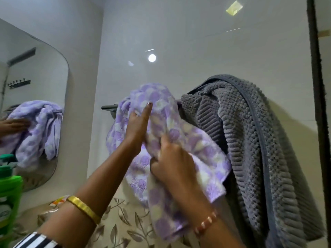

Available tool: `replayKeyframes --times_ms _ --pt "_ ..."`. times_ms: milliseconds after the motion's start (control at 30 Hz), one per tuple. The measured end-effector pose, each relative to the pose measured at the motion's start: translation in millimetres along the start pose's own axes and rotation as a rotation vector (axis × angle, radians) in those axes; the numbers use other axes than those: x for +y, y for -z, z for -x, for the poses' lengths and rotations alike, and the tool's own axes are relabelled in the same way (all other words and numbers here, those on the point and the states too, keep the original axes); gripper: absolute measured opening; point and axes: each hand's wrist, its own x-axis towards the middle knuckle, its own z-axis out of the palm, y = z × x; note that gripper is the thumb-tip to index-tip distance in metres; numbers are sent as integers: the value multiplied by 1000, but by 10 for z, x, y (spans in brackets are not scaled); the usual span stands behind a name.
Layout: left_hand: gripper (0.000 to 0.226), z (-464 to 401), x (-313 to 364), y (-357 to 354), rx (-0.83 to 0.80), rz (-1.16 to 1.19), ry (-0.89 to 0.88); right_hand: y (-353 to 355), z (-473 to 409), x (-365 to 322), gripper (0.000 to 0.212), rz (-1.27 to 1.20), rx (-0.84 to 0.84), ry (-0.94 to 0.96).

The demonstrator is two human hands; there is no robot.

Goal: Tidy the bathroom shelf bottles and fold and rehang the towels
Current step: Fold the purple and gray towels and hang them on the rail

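1. Risk of slipping: the purple floral towel (179, 140) is lying bunched over the left part of the towel bar (109, 106), with most of its bulk hanging on the near side; a downward pull from here is likely to be dragging the whole cloth off the bar.
2. Risk to the neighbour: the grey towel (250, 140) is hanging just to the right, touching the purple one where the two meet at the bar. It is draped unevenly, so a tug on the purple cloth could be catching it and pulling it down as well.
3. Risk of an untidy fold: the purple cloth is crumpled, with no straight edge showing, so a fold started now is likely to be coming out skewed.
4. Left grip: the left hand (138, 126) is reaching up the front of the purple towel, one finger extended flat against the cloth near the bar; whether the other fingers are pinching a fold cannot be told.
5. Right grip: the right hand (172, 160) is closing its curled fingers tightly round a gathered bunch of the purple towel, lower and nearer than the left.
6. Surroundings: the mirror (35, 86) at far left is reflecting the same towel, and a green bottle (9, 199) is standing at the near left edge.
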Motion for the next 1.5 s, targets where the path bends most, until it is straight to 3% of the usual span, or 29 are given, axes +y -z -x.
replayKeyframes --times_ms 167,267,333,400,467,500,600,700,767,933,1000,1100,1167,1267,1367,1467,1500 --pt "36 -51 -76 63 -41 -141 57 -107 184 186 58 -129 -174 -27" --pt "36 -29 -69 127 -33 -168 22 -71 50 286 10 -495 -235 -111" --pt "37 25 -85 173 -50 -182 -8 -89 -12 312 27 -609 -39 -155" --pt "36 107 -137 215 -48 -203 -47 -54 -82 279 27 -544 224 -153" --pt "32 209 -195 255 -47 -233 -88 10 -189 197 21 -451 365 -110" --pt "30 250 -226 273 -57 -241 -99 30 -264 137 28 -396 363 -98" --pt "22 356 -303 322 -98 -301 -135 2 -550 -20 81 -205 219 -133" --pt "16 446 -392 387 -126 -372 -188 -29 -825 -107 108 -435 -9 -263" --pt "18 462 -418 451 -135 -390 -225 -35 -958 -120 104 -640 -61 -332" --pt "24 403 -390 587 -121 -411 -332 31 -887 -59 62 -658 178 -283" --pt "43 365 -377 663 -95 -309 -273 46 -714 -19 47 -741 240 -256" --pt "66 163 -438 778 -95 -80 100 25 -376 39 39 -839 274 -244" --pt "83 81 -424 814 -215 -2 307 10 -167 93 40 -881 279 -257" --pt "98 76 -353 743 -463 220 341 11 68 190 43 -912 166 -258" --pt "74 224 -324 430 -272 210 211 52 224 301 52 -922 -136 -219" --pt "40 474 -459 334 -139 110 95 30 304 424 88 -758 -311 -231" --pt "41 519 -432 249 -168 128 188 18 336 451 101 -743 -309 -226"
